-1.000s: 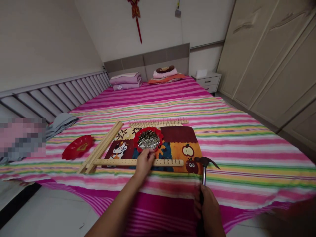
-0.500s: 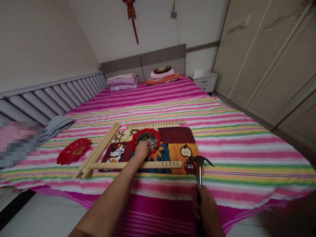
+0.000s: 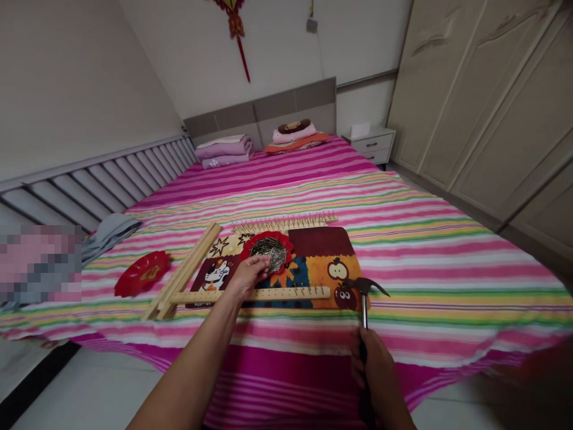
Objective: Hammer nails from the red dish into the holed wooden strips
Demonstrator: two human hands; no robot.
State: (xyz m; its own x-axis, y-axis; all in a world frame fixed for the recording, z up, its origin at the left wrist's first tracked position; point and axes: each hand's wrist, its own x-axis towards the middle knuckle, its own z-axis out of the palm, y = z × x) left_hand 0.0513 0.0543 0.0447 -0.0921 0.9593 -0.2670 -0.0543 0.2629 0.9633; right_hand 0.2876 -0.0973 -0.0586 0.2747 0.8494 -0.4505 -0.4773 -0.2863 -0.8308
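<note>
Head view: the left hand extends over the red scalloped dish of steel nails, its fingers close together at the dish rim; any hold on a nail cannot be confirmed. The right hand closes around the handle of a claw hammer, head up, beside the patchwork mat. A nailed wooden batten lies on the mat, just below the dish.
</note>
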